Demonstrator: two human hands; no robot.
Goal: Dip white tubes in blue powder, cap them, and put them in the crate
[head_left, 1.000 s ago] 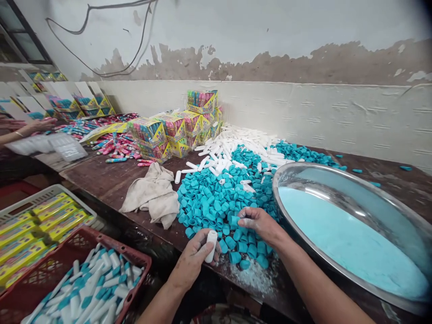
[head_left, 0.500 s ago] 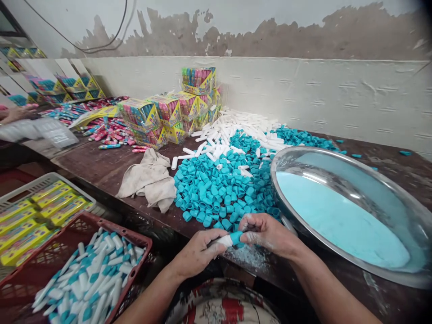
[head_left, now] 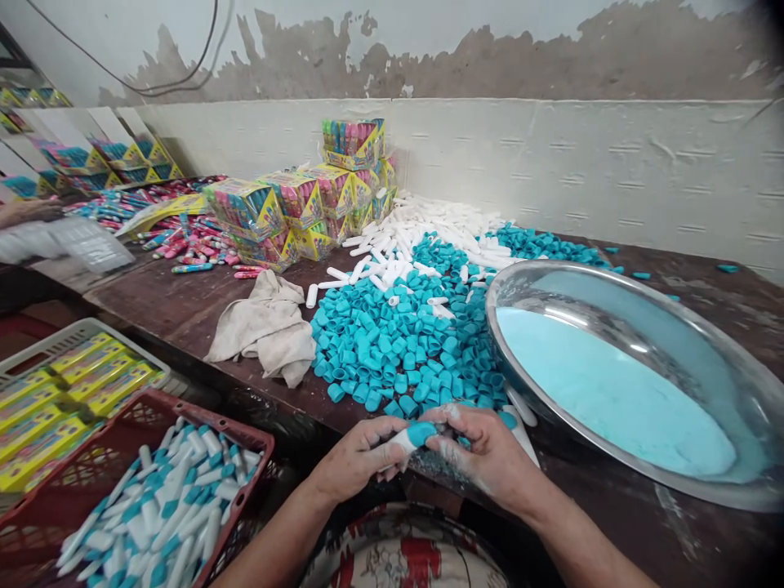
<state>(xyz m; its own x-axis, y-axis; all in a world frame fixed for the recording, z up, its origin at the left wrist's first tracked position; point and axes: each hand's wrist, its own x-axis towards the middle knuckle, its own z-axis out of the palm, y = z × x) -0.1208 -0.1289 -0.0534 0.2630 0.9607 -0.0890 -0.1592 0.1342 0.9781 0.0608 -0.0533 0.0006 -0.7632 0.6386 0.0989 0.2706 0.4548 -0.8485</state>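
My left hand (head_left: 358, 457) is closed round a small white tube (head_left: 401, 442) at the near table edge. My right hand (head_left: 483, 453), dusted with powder, pinches a teal cap (head_left: 421, 432) that sits on the tube's end. Just beyond my hands lies a big heap of teal caps (head_left: 392, 343), and behind it a heap of white tubes (head_left: 422, 237). A wide steel bowl (head_left: 728, 384) of light blue powder (head_left: 606, 392) stands to the right, close to my right hand.
A red crate (head_left: 242, 437) at lower left holds several capped tubes. A white crate (head_left: 79, 335) with yellow packs sits left of it. A beige cloth (head_left: 263, 331) lies on the table, colourful boxes (head_left: 294, 208) stand behind, and another person's arm (head_left: 24, 214) shows at far left.
My right hand took a teal cap from the heap and brought it to the white tube in my left hand; the cap now sits on the tube. The view tilted down slightly.
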